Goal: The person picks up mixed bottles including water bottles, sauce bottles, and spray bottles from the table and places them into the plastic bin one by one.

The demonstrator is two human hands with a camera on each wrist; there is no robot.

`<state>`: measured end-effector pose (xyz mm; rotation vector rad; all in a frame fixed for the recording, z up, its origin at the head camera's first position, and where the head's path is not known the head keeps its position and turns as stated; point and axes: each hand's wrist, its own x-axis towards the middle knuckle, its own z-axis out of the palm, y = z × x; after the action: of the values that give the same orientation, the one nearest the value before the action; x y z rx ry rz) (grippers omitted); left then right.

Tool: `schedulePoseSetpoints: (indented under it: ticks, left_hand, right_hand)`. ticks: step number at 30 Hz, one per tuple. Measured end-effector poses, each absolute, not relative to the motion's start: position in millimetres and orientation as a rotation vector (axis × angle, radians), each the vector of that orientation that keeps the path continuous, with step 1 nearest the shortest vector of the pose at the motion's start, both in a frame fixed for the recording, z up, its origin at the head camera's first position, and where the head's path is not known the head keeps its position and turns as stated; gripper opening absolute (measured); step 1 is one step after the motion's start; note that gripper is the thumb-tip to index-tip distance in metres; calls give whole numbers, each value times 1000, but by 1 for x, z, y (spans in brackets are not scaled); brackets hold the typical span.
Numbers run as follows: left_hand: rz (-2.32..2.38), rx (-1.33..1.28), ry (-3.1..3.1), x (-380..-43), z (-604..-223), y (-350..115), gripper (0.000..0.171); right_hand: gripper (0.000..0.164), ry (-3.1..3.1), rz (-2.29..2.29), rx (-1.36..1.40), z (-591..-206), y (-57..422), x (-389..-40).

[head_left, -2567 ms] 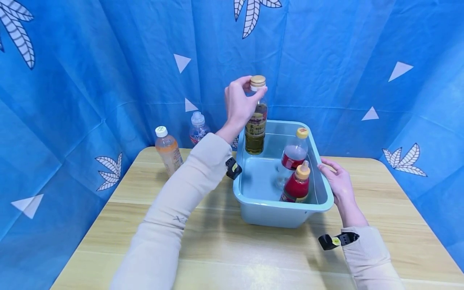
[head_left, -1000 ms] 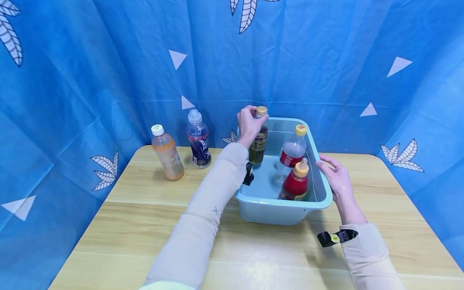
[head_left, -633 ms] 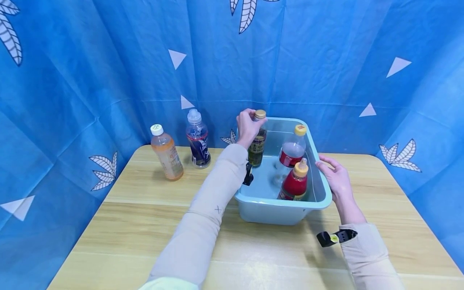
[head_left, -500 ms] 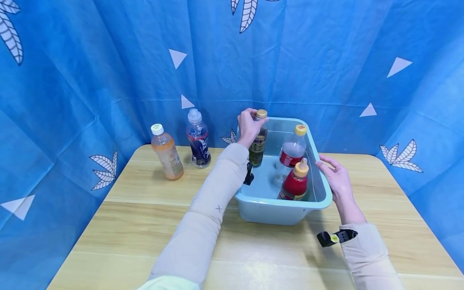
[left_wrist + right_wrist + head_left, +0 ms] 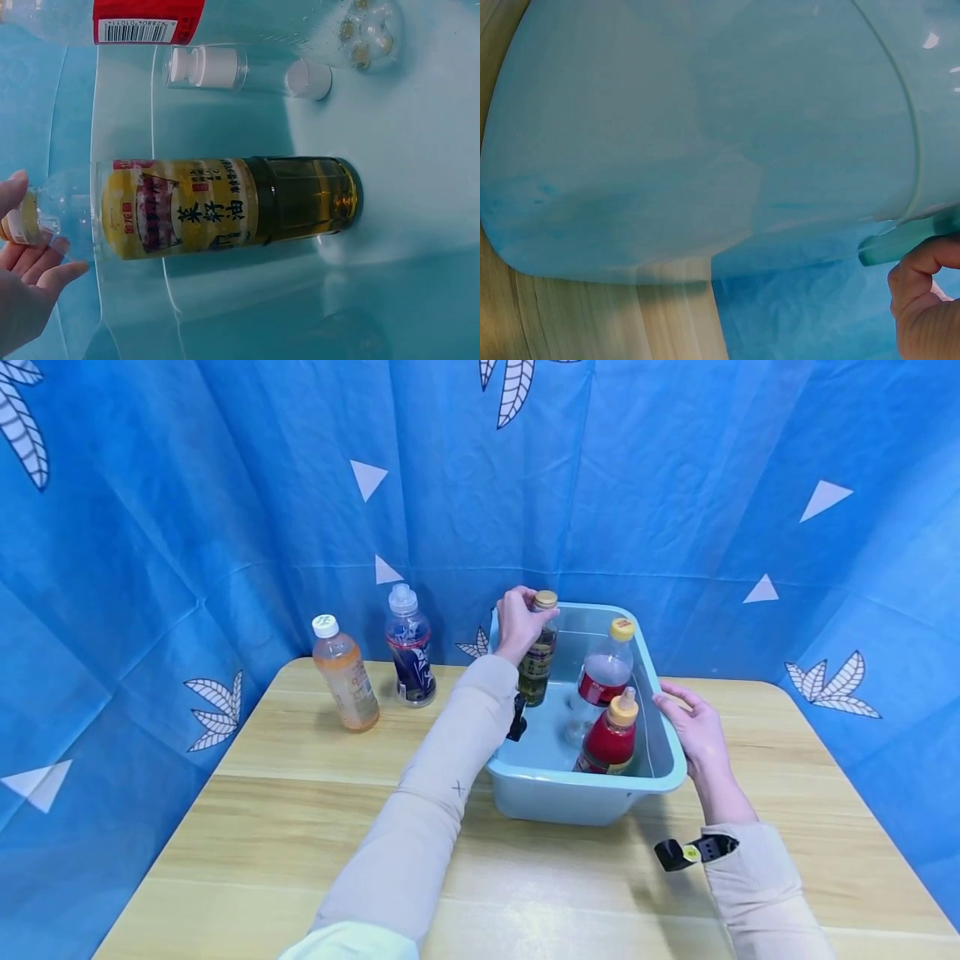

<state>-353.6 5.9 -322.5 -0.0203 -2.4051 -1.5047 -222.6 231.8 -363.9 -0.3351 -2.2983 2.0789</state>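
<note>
A blue plastic basin (image 5: pixel 570 783) stands on the table. My left hand (image 5: pixel 519 625) holds a cooking oil bottle (image 5: pixel 187 206) by its neck, just under the gold cap, at the basin's back left. The bottle is upright inside the basin, with yellow-green oil in its lower part. With curled fingers, my right hand (image 5: pixel 699 733) grips the basin's right rim. Also in the basin are a clear bottle (image 5: pixel 606 668) with a yellow cap and red label, and a red squeeze bottle (image 5: pixel 609 743) whose base the front wall hides.
Left of the basin stand an orange-tinted bottle (image 5: pixel 348 685) with a white cap and a dark-labelled bottle (image 5: pixel 411 660) with a clear cap. A small clear container (image 5: pixel 262 73) with white parts lies in the basin. A blue curtain (image 5: pixel 675 485) hangs behind the table.
My left hand has lowered the oil bottle from above the basin into its back left, then shifted it slightly right. My right hand has stayed on the rim.
</note>
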Motion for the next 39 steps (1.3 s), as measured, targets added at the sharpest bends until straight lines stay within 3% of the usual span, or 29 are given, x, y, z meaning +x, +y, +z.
schedulePoseSetpoints:
  ticks: [18, 26, 39]
  left_hand:
    - [-1588, 6, -2404, -355, -324, 5, 35]
    - [-1550, 12, -2437, -353, -322, 5, 38]
    - [-1548, 54, -2491, -350, -313, 4, 66]
  right_hand:
    - [55, -2319, 2071, -330, -363, 232, -221]
    - [44, -2235, 2143, -288, -363, 232, -223]
    - [44, -2228, 2157, -308, -364, 232, -223]
